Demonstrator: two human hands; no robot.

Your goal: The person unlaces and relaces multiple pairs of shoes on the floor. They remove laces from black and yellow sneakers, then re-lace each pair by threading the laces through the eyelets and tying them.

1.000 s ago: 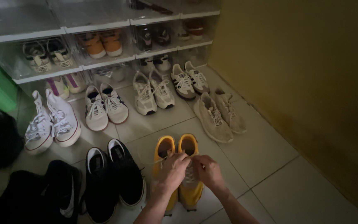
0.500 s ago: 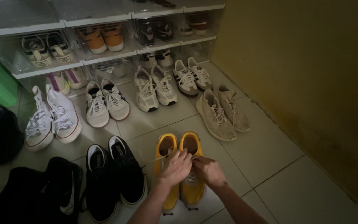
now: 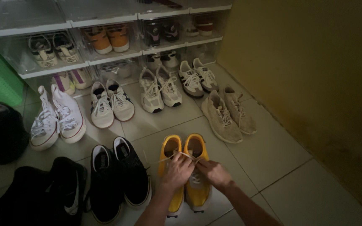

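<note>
Both hands (image 3: pixel 195 170) grip the yellow sneakers' (image 3: pixel 185 175) laces (image 3: pixel 180 154)

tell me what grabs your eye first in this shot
The bright yellow sneakers stand out at the bottom centre of the dim tiled floor, with the left hand and right hand pinching their pale laces. Behind them runs a row of white and beige shoes, the tall white high-tops at far left, in front of clear shoe boxes. Black sneakers sit just left of the yellow pair.
</note>
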